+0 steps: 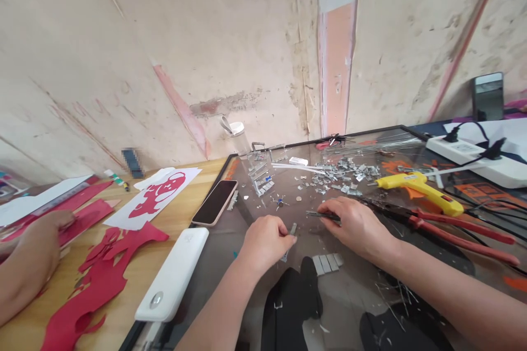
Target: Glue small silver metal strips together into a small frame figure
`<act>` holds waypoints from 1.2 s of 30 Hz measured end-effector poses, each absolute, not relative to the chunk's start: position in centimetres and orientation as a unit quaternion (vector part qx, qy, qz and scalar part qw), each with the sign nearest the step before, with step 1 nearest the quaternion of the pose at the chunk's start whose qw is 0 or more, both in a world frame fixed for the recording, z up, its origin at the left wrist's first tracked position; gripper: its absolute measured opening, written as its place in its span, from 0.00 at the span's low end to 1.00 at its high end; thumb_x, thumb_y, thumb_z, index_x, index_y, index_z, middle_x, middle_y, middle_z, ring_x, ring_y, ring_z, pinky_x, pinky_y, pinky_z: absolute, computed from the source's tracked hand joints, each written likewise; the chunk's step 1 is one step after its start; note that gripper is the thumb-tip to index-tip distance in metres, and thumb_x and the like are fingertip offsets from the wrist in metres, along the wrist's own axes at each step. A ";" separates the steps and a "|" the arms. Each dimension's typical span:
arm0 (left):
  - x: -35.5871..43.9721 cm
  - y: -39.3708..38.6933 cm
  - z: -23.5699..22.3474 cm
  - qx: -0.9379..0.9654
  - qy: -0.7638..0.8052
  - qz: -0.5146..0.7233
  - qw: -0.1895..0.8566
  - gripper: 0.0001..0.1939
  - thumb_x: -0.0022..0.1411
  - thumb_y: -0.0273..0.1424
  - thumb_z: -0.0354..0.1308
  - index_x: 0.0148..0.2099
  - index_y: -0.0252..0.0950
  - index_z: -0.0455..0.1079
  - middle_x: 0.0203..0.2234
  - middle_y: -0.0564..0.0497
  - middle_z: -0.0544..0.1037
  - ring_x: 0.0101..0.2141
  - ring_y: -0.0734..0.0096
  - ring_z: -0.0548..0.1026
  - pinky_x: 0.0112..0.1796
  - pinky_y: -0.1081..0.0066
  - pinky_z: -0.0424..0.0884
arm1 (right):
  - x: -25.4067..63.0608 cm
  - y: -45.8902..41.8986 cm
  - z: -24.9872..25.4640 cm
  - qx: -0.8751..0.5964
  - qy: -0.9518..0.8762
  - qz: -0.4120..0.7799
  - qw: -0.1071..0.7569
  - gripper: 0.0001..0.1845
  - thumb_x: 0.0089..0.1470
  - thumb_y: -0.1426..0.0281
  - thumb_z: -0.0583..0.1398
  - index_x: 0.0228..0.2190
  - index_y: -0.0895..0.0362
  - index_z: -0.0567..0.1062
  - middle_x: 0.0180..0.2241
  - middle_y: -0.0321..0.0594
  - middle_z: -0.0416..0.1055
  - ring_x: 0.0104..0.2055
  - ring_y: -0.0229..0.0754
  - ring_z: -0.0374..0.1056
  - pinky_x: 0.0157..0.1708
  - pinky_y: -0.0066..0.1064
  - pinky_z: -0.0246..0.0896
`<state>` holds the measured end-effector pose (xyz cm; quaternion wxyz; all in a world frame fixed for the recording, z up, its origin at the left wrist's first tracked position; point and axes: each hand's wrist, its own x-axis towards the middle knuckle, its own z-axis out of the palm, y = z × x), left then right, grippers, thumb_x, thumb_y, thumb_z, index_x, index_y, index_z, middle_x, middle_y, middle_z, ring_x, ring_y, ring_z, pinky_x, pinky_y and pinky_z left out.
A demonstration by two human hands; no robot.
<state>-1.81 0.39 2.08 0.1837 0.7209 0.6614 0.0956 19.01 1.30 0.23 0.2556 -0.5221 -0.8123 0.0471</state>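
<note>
Strip of metallic-grey material (293,228) is pinched in our left hand (265,242), long axis roughly one to seven o'clock. From its upper end, we find the slim metallic piece (312,213), type unclear, toward one-thirty, axis nearly nine to three, gripped by our right hand (357,225).
</note>
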 end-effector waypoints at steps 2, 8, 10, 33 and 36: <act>-1.4 0.2 2.2 0.728 0.666 0.073 0.146 0.05 0.48 0.34 0.59 0.27 0.40 0.74 0.26 0.51 0.79 0.30 0.66 0.75 0.29 0.71 0.63 | 18.8 1.2 0.3 -0.520 -0.816 0.041 0.250 0.08 0.52 0.72 0.56 0.32 0.54 0.75 0.32 0.39 0.76 0.36 0.44 0.70 0.37 0.34 0.60; -0.5 -0.6 2.2 0.747 0.658 0.062 0.077 0.05 0.49 0.29 0.56 0.27 0.38 0.73 0.25 0.48 0.78 0.31 0.61 0.75 0.30 0.69 0.62 | 18.3 1.0 0.5 -0.522 -0.817 0.048 0.241 0.09 0.51 0.74 0.55 0.32 0.55 0.76 0.33 0.40 0.77 0.37 0.45 0.70 0.38 0.34 0.60; -0.4 -0.8 2.0 0.752 0.652 0.068 0.067 0.05 0.49 0.28 0.56 0.27 0.38 0.73 0.24 0.47 0.77 0.30 0.59 0.75 0.30 0.68 0.62 | 18.2 1.0 0.5 -0.521 -0.819 0.052 0.237 0.10 0.51 0.74 0.55 0.33 0.55 0.76 0.33 0.40 0.77 0.38 0.45 0.70 0.39 0.34 0.59; 0.7 -0.9 1.8 0.743 0.658 0.067 0.104 0.08 0.53 0.30 0.54 0.36 0.39 0.71 0.29 0.48 0.77 0.31 0.61 0.74 0.28 0.70 0.58 | 17.6 0.7 0.4 -0.518 -0.824 0.073 0.218 0.08 0.50 0.76 0.56 0.31 0.56 0.75 0.31 0.39 0.76 0.37 0.43 0.69 0.38 0.32 0.50; 0.7 -0.9 1.8 0.738 0.658 0.085 0.121 0.06 0.52 0.31 0.55 0.34 0.39 0.71 0.28 0.48 0.78 0.30 0.62 0.73 0.27 0.71 0.57 | 17.6 0.7 0.3 -0.517 -0.826 0.068 0.215 0.07 0.50 0.76 0.56 0.30 0.56 0.75 0.31 0.39 0.76 0.36 0.43 0.69 0.38 0.32 0.50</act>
